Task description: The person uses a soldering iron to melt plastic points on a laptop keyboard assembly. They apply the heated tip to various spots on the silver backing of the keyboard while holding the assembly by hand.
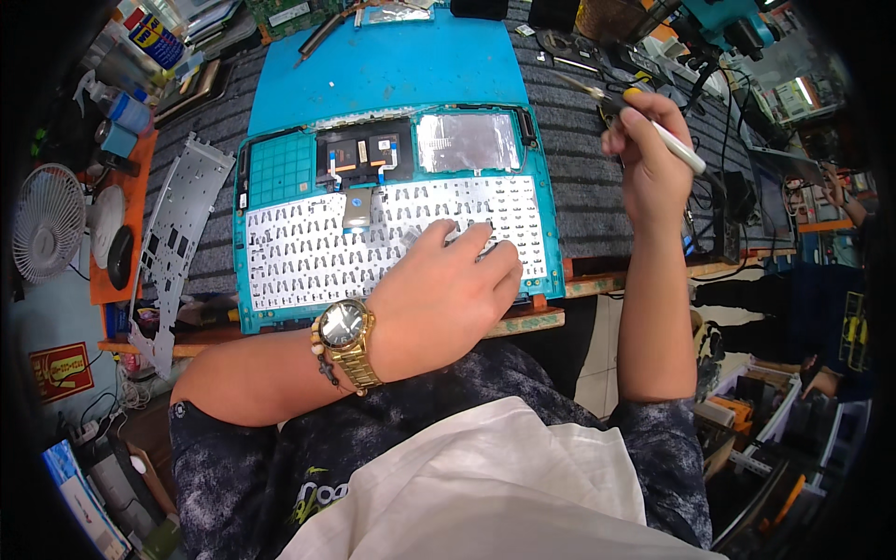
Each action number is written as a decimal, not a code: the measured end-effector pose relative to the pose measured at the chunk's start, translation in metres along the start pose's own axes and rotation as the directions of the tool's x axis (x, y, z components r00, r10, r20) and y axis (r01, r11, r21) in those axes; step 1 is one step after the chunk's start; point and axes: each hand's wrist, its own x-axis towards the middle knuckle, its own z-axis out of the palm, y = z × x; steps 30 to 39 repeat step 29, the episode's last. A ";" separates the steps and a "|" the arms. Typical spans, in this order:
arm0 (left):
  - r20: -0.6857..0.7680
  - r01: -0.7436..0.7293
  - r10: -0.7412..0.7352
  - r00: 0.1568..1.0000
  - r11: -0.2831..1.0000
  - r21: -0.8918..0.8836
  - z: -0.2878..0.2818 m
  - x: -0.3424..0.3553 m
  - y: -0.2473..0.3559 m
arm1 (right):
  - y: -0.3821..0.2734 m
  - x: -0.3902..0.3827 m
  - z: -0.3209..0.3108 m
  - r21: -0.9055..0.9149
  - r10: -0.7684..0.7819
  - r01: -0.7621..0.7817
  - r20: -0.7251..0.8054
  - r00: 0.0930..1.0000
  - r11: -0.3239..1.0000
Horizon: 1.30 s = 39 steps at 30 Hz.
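Note:
A teal laptop top case (245,280) lies underside up on the bench. Its keyboard back (299,252) is a white sheet dotted with small dark parts. My left hand (448,285), with a gold watch at the wrist, rests on the lower right of that sheet, fingers apart and slightly bent; its thumb is hidden. A flat ribbon cable (357,207) with a blue end lies over the sheet's upper edge. Raised right of the case, my right hand (649,149) is closed around a slim white-handled tool (681,151), whose working end I cannot make out clearly.
Behind the case lies a blue mat (392,70) with a screwdriver-like tool (319,39) on it. To the left are a perforated metal plate (182,224), a white fan (49,222) and a spray bottle (117,105). Cables and tools crowd the right side.

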 end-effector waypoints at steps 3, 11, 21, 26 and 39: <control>-0.042 0.004 -0.004 0.999 1.000 0.008 0.000 -0.001 0.000 | 0.014 0.021 0.006 -0.083 0.025 -0.017 0.099 0.995 0.996; -0.027 0.018 -0.017 0.999 1.000 0.023 -0.003 -0.002 0.001 | 0.047 0.016 0.002 -0.269 0.038 -0.011 0.094 0.995 0.963; -0.028 0.024 -0.023 0.999 1.000 0.016 -0.003 -0.002 0.000 | 0.043 0.014 0.003 -0.392 0.044 0.002 0.109 0.993 0.920; -0.042 0.029 -0.029 0.999 1.000 0.012 -0.002 -0.002 0.000 | 0.043 0.013 0.004 -0.417 0.048 -0.001 0.102 0.994 0.909; -0.046 0.029 -0.028 0.999 0.999 0.014 -0.001 -0.002 0.000 | 0.044 0.014 0.004 -0.416 0.038 0.013 0.112 0.993 0.909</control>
